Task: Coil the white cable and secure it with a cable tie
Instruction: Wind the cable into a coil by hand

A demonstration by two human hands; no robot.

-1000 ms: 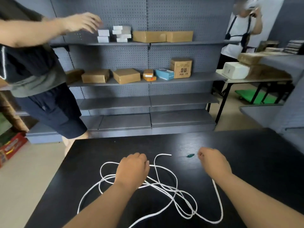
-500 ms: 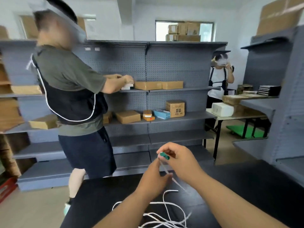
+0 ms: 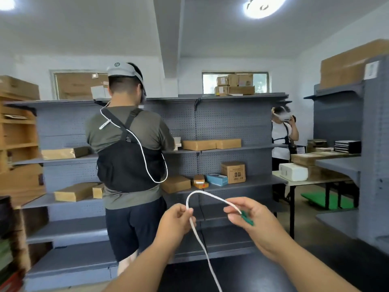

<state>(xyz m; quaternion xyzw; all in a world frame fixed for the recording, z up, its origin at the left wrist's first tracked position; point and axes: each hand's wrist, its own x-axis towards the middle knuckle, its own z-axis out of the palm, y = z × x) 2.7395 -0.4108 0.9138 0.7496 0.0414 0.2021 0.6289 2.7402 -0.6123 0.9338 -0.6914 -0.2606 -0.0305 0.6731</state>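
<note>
The cable (image 3: 207,194) arches from the left hand (image 3: 175,223) to the right hand (image 3: 255,225), above the desk (image 3: 185,279); behind, a person (image 3: 128,157) stands before shelves (image 3: 231,148) bearing boxes (image 3: 199,145), another person (image 3: 282,135) at right

Both hands are raised above the dark bench (image 3: 284,268). The left hand (image 3: 176,220) pinches the white cable (image 3: 207,258) between thumb and fingertips. From that pinch the cable arcs up and over to the right hand (image 3: 259,226), whose fingers grip its end. A small green piece (image 3: 248,219) sits at that end, against the right palm. Whether it is a tie or a plug cannot be told. Below the left hand the cable hangs down between the forearms and out of view. Beyond the left hand a person in an olive shirt (image 3: 126,135) faces grey shelving (image 3: 231,127) holding cardboard boxes (image 3: 199,145).
</note>
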